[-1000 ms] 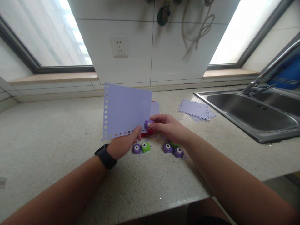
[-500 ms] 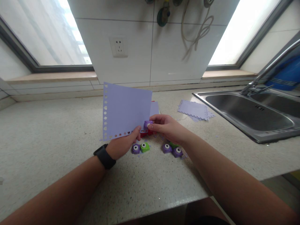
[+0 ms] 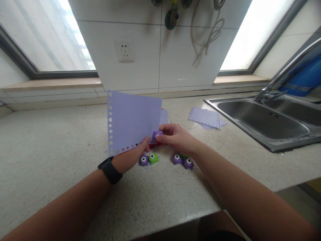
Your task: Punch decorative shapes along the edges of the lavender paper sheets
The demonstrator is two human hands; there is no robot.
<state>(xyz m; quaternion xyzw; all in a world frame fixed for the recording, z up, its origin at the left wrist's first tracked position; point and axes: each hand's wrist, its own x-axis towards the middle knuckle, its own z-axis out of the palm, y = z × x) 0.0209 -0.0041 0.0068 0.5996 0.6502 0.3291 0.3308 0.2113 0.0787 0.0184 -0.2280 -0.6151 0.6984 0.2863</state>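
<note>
Head view shows me the left hand (image 3: 131,156) pinching a lilac sheet (image 3: 133,118) over counter (image 3: 60,144) stretching wide leftward, the right hand (image 3: 177,138) gripping a purple punch (image 3: 155,133) at the sheet's lower-right edge.

One left hand (image 3: 130,155), one right hand (image 3: 177,137), one watch (image 3: 110,170), one raised sheet (image 3: 134,118), at least two flat sheets (image 3: 204,115), four purple punches (image 3: 143,160), two green punches (image 3: 153,158) with one partly hidden, one worktop (image 3: 62,140), one sink (image 3: 283,144) with two basins (image 3: 260,117), one tap (image 3: 283,72), one socket (image 3: 124,51), two windows (image 3: 47,36)
</note>
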